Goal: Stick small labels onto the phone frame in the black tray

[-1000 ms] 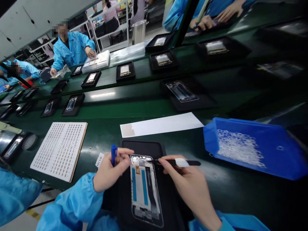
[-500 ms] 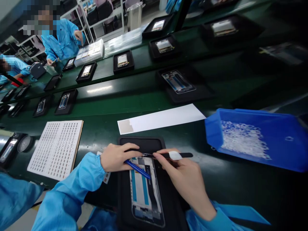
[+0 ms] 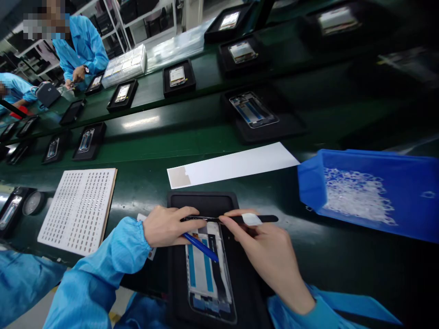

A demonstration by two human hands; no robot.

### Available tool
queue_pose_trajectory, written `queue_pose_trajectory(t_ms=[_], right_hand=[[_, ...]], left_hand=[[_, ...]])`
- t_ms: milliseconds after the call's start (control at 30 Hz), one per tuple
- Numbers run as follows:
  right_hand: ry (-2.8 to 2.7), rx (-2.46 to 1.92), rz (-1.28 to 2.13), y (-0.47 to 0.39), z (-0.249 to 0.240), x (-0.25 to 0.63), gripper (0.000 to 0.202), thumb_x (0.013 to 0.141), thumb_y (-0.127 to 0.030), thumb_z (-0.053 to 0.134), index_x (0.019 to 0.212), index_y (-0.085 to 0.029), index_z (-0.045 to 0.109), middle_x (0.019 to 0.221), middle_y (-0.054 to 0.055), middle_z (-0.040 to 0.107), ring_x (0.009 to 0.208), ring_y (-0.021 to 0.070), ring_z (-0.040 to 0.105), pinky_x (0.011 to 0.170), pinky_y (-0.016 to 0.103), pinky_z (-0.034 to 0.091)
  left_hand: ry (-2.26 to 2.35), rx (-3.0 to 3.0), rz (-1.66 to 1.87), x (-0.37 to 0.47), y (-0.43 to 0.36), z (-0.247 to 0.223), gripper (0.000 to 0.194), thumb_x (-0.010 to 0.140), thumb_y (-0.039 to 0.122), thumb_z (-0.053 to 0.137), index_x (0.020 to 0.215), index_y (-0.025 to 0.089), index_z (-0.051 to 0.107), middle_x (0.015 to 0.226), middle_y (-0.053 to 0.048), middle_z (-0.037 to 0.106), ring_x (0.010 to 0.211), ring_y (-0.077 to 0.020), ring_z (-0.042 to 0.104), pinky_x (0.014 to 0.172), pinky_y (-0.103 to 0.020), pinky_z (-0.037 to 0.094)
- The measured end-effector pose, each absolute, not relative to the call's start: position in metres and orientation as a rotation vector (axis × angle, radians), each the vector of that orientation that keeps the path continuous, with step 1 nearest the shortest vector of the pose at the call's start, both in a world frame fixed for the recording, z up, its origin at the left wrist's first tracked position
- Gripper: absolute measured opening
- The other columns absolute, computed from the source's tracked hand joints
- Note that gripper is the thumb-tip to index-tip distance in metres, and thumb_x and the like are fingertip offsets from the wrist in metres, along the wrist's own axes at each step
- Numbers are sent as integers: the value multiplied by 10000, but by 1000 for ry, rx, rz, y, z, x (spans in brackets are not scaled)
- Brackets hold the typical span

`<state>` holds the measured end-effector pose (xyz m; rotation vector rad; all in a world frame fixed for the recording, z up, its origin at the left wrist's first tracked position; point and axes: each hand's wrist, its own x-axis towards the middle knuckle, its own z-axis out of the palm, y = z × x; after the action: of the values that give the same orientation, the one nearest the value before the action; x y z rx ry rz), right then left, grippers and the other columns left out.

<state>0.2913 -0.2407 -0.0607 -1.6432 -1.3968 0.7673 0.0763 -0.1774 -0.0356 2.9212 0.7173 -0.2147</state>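
Blue pen [image 3: 200, 246] pinched in the left hand [image 3: 164, 226] lies across the phone frame [image 3: 209, 269]; right hand [image 3: 267, 256] grips black tweezers [image 3: 247, 220]. Beyond both grips lies a white strip [image 3: 233, 164]; no writing readable.

Blue pen [image 3: 200, 247], black tweezers [image 3: 240, 220].

Position: head-worn, above the bench's near edge.
Facing: forward and down, tilted; conveyor [image 3: 212, 132] runs 9 to 2 o'clock.
Nearness: close over black tray [image 3: 206, 203] at 6 o'clock.
Overlap: single view.

Green conveyor benches [image 3: 206, 151] — shelving [image 3: 137, 18] behind.
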Motion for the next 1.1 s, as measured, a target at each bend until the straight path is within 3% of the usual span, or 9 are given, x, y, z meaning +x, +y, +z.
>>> queue_pose_trajectory(t_ms=[200,433,633,967,1100], right_hand=[[-1411,-1663,744,-241,-61,291,438,864,-545,548,609,-195,609,692,33,692,399,125,545,423,268,402],[-1464,-1641,616,-243,-63,288,421,886,-546,532,665,-197,612,632,12,660,338,94,433,396,271,355],[-1458,-1668,592,-245,-69,288,365,884,-539,541,800,-201,648,669,27,681,388,125,509,407,276,376],[-1272,-1634,738,-246,-62,292,348,846,-532,587,727,-210,644,613,17,656,425,139,564,420,256,421],[-1275,-1628,723,-248,-65,291,353,845,-517,592,666,-216,631,677,31,676,473,150,597,445,264,442]], left_hand=[[700,2928,-233,76,-177,-36,443,978,508,385,1357,307,491,1333,-54,566,879,-163,690,515,-228,503],[713,2918,-250,80,-178,-33,430,986,509,355,1326,301,516,1310,-59,567,865,-158,685,516,-226,506],[740,2896,-269,83,-177,-29,435,976,517,381,1323,293,518,1289,-61,575,836,-158,690,497,-215,485],[719,2885,-242,79,-176,-33,438,980,512,378,1343,295,489,1323,-68,563,902,-159,688,538,-197,477],[743,2855,-295,80,-175,-29,441,970,494,418,1353,283,472,1323,-68,558,856,-152,690,535,-208,488]])
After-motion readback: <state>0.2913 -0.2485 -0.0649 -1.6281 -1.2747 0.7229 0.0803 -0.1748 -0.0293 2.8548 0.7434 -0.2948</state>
